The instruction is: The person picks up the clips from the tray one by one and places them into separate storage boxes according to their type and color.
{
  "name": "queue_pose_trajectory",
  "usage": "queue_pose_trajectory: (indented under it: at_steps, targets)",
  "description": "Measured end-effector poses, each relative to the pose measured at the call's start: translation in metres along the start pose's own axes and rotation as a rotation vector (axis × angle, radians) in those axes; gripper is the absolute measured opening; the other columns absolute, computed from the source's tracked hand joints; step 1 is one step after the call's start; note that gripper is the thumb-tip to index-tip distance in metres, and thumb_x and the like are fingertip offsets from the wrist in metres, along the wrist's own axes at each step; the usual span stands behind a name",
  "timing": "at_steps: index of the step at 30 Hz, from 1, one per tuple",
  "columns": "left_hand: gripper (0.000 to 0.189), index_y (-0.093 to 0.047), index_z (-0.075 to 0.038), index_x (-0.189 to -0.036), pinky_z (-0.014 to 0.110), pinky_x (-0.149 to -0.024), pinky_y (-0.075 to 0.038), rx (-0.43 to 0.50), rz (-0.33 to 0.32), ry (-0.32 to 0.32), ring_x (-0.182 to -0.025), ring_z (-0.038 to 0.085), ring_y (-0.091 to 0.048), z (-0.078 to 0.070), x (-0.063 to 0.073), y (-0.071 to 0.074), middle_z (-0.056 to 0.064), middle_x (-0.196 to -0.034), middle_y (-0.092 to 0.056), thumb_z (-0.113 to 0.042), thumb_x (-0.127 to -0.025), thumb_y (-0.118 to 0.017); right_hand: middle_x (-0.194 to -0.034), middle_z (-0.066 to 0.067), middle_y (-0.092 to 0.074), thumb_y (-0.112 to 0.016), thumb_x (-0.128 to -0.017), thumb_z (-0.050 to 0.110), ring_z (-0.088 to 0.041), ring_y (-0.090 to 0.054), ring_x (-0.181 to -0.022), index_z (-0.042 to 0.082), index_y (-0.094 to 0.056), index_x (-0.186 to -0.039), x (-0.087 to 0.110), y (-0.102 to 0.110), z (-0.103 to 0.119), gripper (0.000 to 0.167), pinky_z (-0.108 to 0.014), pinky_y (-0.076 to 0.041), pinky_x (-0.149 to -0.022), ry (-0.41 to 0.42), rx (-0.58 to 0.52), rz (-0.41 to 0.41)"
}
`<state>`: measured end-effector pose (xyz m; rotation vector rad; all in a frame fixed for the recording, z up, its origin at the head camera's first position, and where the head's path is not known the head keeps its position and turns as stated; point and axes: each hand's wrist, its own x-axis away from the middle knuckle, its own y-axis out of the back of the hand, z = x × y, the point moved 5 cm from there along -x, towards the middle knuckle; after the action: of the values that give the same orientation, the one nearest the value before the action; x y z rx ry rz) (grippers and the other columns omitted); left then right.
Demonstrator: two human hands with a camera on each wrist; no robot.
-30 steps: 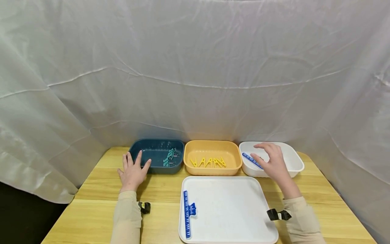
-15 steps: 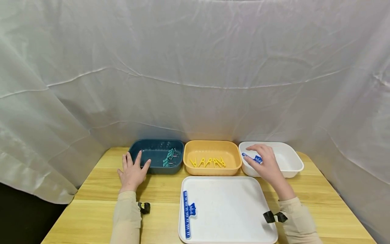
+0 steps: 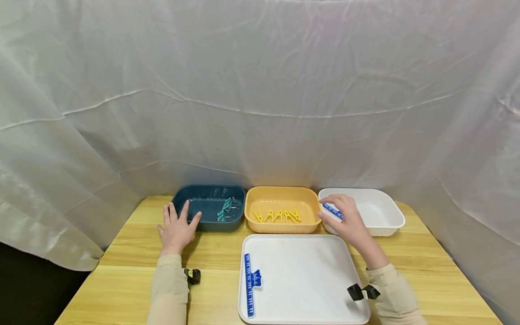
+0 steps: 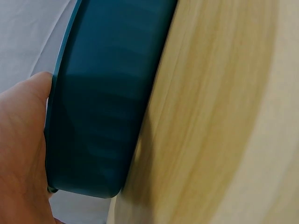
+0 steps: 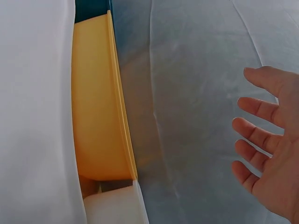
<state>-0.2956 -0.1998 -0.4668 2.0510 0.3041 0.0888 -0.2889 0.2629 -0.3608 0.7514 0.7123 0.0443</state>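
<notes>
My left hand [image 3: 177, 230] rests with spread fingers at the near left rim of a dark teal bin [image 3: 201, 194], holding nothing; in the left wrist view the thumb side [image 4: 23, 140] lies along that rim. Teal binder clips [image 3: 225, 211] lie inside the bin. Over the left end of a white bin [image 3: 382, 207] hovers my right hand [image 3: 349, 221], thumb and fingers apart. Between them shows a blue clip with a piano-key pattern [image 3: 333, 211], lying in the bin. The right wrist view has the same hand [image 5: 275, 140] with bent, separated fingers and nothing gripped.
A yellow bin [image 3: 284, 198] with several yellow clothespins [image 3: 278, 217] stands between the other two. In front lies a white tray [image 3: 304, 280], with another blue piano-key clip [image 3: 249, 284] along its left side. A pale curtain [image 3: 260, 90] hangs behind the wooden table [image 3: 211, 289].
My right hand has moved left over the white bin, from its middle towards its left end, and the blue clip now shows between thumb and fingers. My left hand has stayed put.
</notes>
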Motion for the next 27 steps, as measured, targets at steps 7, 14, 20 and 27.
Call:
queue_pose_trajectory:
  at_steps: [7,14,20,27]
  targets:
    - [0.077,-0.011,-0.024,-0.159,0.080,-0.106,0.001,0.013,-0.004,0.005,-0.149,0.041,0.021,0.000,-0.001,0.000,0.022,-0.161,0.016,-0.062,-0.097,-0.039,-0.117,-0.014,-0.061,-0.077,-0.082,0.014,-0.031,-0.044,-0.117,0.004,-0.067,-0.112,0.001,-0.006,0.009,0.033,-0.053,-0.036,-0.096,0.001,-0.001,0.035]
    - [0.077,-0.011,-0.024,-0.159,0.080,-0.106,0.002,0.011,-0.007,0.004,-0.149,0.042,0.020,0.000,-0.001,-0.001,0.023,-0.161,0.015,-0.060,-0.098,-0.040,-0.113,-0.013,-0.063,-0.078,-0.079,0.009,-0.031,-0.047,-0.113,0.006,-0.069,-0.109,0.003,-0.013,0.018,0.031,-0.046,-0.034,-0.095,0.077,-0.011,0.028]
    - [0.077,-0.012,-0.024,-0.158,0.080,-0.106,0.000,0.017,-0.014,0.006,-0.149,0.041,0.018,0.000,0.000,-0.001,0.023,-0.162,0.014,-0.061,-0.097,-0.041,-0.115,-0.010,-0.063,-0.077,-0.081,0.014,-0.031,-0.049,-0.113,0.012,-0.068,-0.107,0.005,-0.023,0.024,0.027,-0.048,-0.035,-0.096,0.094,0.016,0.066]
    - [0.077,-0.013,-0.024,-0.158,0.080,-0.107,-0.002,0.012,-0.014,0.008,-0.150,0.043,0.013,-0.001,0.000,0.001,0.023,-0.162,0.012,-0.061,-0.097,-0.040,-0.115,-0.008,-0.062,-0.077,-0.082,0.018,-0.028,-0.048,-0.114,0.014,-0.067,-0.108,0.008,-0.033,0.030,0.028,-0.048,-0.035,-0.096,0.075,0.021,0.123]
